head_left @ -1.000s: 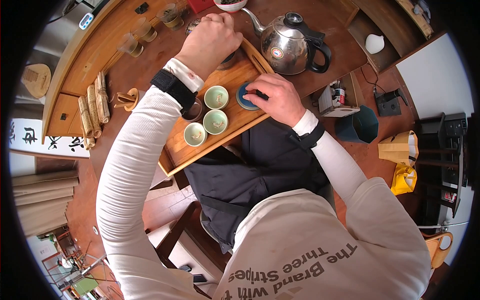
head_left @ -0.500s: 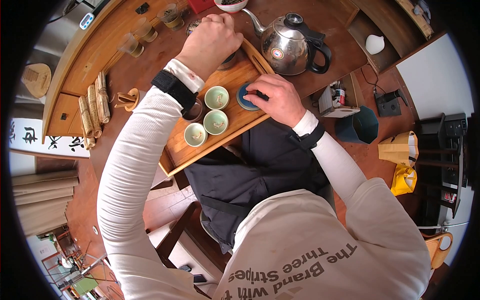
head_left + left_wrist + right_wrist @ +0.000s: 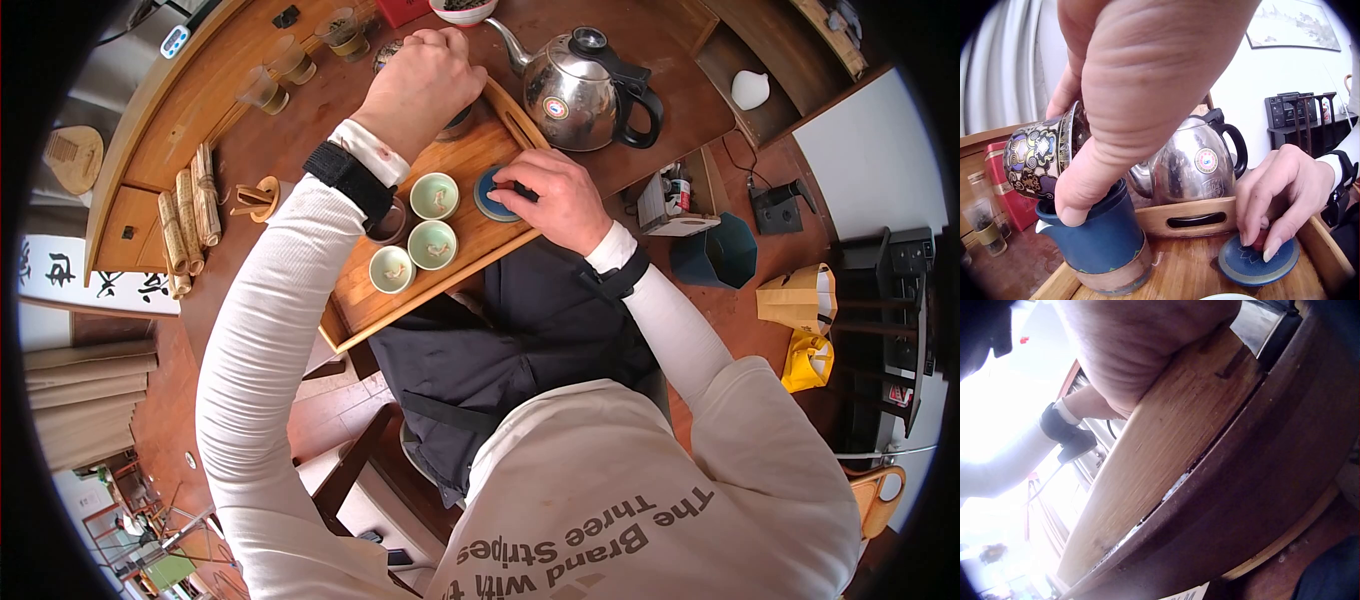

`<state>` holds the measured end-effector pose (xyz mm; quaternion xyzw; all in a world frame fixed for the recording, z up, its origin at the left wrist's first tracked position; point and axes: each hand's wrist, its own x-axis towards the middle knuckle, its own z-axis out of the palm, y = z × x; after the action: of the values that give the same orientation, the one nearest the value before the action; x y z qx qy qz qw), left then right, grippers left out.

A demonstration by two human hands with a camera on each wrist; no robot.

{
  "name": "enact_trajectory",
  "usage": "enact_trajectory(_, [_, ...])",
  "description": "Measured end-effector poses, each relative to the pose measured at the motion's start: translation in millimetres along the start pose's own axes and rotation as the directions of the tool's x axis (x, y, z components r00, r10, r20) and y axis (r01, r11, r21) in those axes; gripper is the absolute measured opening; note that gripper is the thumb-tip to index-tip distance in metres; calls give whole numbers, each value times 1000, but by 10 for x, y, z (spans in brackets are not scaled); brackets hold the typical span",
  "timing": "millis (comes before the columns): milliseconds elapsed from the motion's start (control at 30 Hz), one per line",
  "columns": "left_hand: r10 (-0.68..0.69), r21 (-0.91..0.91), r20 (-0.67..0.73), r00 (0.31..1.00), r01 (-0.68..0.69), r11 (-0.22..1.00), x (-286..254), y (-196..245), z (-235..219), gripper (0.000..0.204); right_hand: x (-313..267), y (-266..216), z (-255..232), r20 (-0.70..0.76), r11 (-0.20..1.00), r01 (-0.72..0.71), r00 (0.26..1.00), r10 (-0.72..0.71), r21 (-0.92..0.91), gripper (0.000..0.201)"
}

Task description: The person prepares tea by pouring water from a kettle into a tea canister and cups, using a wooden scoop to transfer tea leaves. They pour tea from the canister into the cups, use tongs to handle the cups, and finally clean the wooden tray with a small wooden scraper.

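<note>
My left hand (image 3: 425,80) grips a small round vessel (image 3: 1034,153) with a swirling pattern and a metal rim. It is tilted close over the mouth of a blue teapot (image 3: 1100,234), which has a brown band and a pale spout tip; the hand covers most of it in the head view. Thumb and fingers of my right hand (image 3: 558,195) pinch the red knob of a round blue lid (image 3: 1238,265) low over the wooden tray (image 3: 365,315). Between my arms stand pale green cups (image 3: 433,196) with small figures inside. Beside them is a brown cup (image 3: 388,222), partly behind my left wrist.
A steel kettle (image 3: 570,95) with a black handle stands just beyond the tray. Several glasses (image 3: 292,62) line the table's back left, near a red box (image 3: 402,10). Bamboo rolls (image 3: 182,225) lie at left. A bin (image 3: 715,250) is on the floor at right.
</note>
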<state>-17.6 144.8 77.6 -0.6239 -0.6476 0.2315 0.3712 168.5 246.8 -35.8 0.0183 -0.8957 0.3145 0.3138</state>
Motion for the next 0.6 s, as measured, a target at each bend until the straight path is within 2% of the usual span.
enact_trajectory(600, [-1, -27, -4, 1000, 1, 1000, -2, -24, 22, 23, 11, 0, -6, 17, 1000, 5, 1000, -5, 15, 13])
